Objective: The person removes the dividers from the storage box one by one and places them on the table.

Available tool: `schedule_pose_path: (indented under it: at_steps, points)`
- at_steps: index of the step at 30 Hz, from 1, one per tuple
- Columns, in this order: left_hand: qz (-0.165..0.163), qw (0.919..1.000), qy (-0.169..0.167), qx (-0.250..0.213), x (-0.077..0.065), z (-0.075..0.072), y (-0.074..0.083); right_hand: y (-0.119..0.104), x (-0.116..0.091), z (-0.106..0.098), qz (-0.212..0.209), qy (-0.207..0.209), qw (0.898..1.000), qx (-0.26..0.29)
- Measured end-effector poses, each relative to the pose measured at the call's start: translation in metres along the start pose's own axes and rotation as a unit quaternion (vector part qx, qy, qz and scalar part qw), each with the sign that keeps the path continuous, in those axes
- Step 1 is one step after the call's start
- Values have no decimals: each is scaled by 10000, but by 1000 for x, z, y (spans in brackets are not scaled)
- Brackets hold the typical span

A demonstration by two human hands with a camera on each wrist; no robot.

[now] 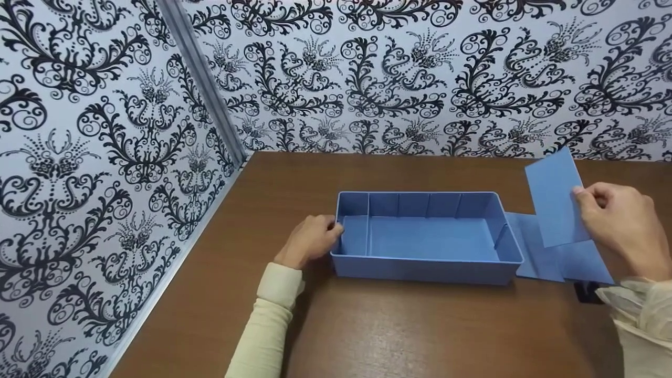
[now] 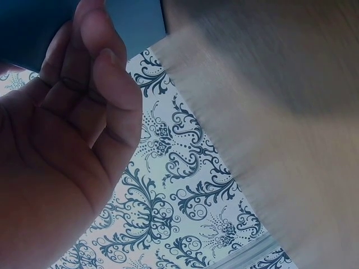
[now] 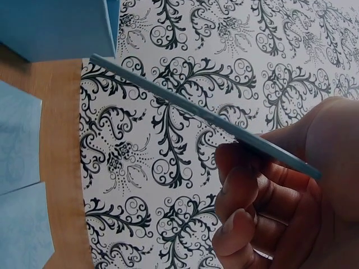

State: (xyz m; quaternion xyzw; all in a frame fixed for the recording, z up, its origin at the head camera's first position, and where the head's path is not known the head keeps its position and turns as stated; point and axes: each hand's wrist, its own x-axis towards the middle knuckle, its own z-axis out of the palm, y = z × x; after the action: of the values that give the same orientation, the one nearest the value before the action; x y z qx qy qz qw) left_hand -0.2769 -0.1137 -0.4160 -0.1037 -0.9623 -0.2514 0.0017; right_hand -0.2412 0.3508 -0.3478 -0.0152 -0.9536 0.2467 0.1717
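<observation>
A blue rectangular box (image 1: 420, 270) stands on the brown table, a thin divider (image 1: 368, 226) upright across its left end. At the box's left wall, my left hand (image 1: 311, 237) grips the rim with curled fingers; in the left wrist view, the fingers (image 2: 115, 84) curl beside the box's dark side. My right hand (image 1: 622, 220) pinches a flat blue divider panel (image 1: 554, 199) by its edge, lifted right of the box. Seen from the right wrist, that panel (image 3: 190, 109) is nearly edge-on between thumb and fingers. More blue panels (image 1: 541, 257) lie overlapping on the table below it.
A patterned black-and-white wall (image 1: 367, 79) rises behind the table (image 1: 420, 325), and another (image 1: 94, 157) borders it on the left. A small black object (image 1: 588, 292) lies by the right sleeve, partly covered. A short slot rib (image 1: 501, 236) shows inside the box's right wall.
</observation>
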Motion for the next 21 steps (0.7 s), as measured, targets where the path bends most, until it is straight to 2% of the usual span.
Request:
schedule_pose_path:
  at_steps: [7, 13, 21]
  points:
    - [-57, 10000, -44, -22, 0, 0, 0, 10, 2, 0, -13, 56, 10000, -71]
    - [-127, 9998, -96, -125, 0, 0, 1, 22, 3, 1, -136, 428, 9990, -37]
    - [-65, 9999, -93, -57, 0, 0, 1, 38, 3, 2, -341, 876, 9935, 645]
